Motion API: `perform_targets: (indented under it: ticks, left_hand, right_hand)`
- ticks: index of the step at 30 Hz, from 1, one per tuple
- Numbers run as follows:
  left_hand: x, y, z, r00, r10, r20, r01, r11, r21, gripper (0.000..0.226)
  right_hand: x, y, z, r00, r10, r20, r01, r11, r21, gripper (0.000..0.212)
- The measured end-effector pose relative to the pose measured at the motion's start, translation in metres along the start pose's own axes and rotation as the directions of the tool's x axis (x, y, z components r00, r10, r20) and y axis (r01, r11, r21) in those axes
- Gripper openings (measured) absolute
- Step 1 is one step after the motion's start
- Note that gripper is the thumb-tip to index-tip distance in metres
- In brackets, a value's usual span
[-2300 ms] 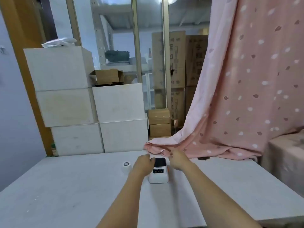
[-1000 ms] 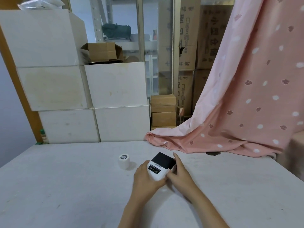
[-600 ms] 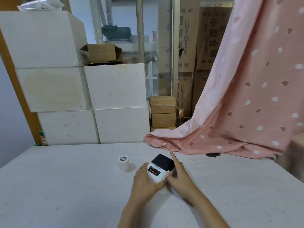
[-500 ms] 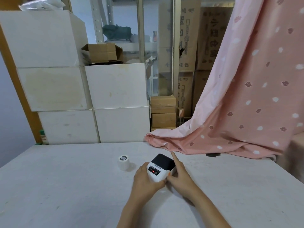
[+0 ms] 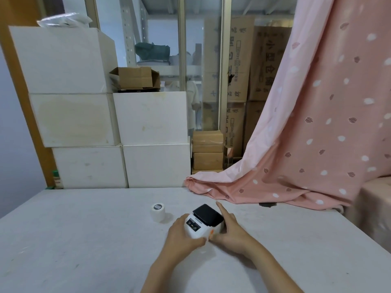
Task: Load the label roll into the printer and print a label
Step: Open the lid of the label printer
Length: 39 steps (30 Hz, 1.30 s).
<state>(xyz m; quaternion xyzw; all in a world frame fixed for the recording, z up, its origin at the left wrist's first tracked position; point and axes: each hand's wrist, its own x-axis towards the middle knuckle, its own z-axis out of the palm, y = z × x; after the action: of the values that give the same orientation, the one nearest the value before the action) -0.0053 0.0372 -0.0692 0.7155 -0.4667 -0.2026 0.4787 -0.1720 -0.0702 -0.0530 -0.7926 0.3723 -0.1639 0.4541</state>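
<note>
Label roll [image 5: 157, 212] is sitting upright on the table [image 5: 84, 240], core pointing straight up, just off to the left of the printer [image 5: 203, 222] and a touch farther from me; nothing is touching it; it's standing free.

I'm cupping the printer with both hands right now; left hand [image 5: 182, 235] is wrapping the near-left corner, fingers curled against the white body beside the little display; right hand [image 5: 230, 230] is pressing along the right side with the index finger stretched out flat past the dark lid, thumb tucked at the front near an orange bit; so both hands are grasping the printer, neither one clenched into a fist and neither one free.

Printer is sitting skewed on the table, its long axis running from near-left to far-right, dark lid on the far half; lid is looking shut to me, so I'm guessing the opening step is the one in hand and the roll isn't loaded yet.

The bit that matters for what's coming: the roll is lying to the left of the printer, so the left hand is clearly the nearer one for grabbing it; the right hand would be crossing over the printer to get there. Pink curtain [image 5: 306, 144] is bunching on the table behind the printer, well clear of the roll.
</note>
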Motion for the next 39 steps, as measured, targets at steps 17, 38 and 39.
perform_targets:
  ticks: [17, 38, 39]
  left_hand:
    - [-0.016, 0.003, -0.014, 0.973, 0.016, 0.229, -0.004, 0.999, -0.053, 0.064]
    - [-0.024, 0.003, -0.011, 0.994, -0.026, 0.104, 0.029, 0.999, -0.025, 0.054]
    - [-0.024, 0.004, -0.013, 0.995, -0.015, 0.098, 0.018, 0.999, -0.033, 0.053]
  right_hand:
    - [0.015, -0.06, -0.056, 0.949, 0.117, 0.291, 0.067, 0.83, -0.553, 0.091]
    - [0.018, 0.004, -0.039, 0.936, 0.086, -0.343, -0.039, 0.989, 0.141, 0.022]
    - [0.02, 0.003, -0.037, 0.937, 0.101, -0.334, -0.047, 0.985, 0.166, 0.028]
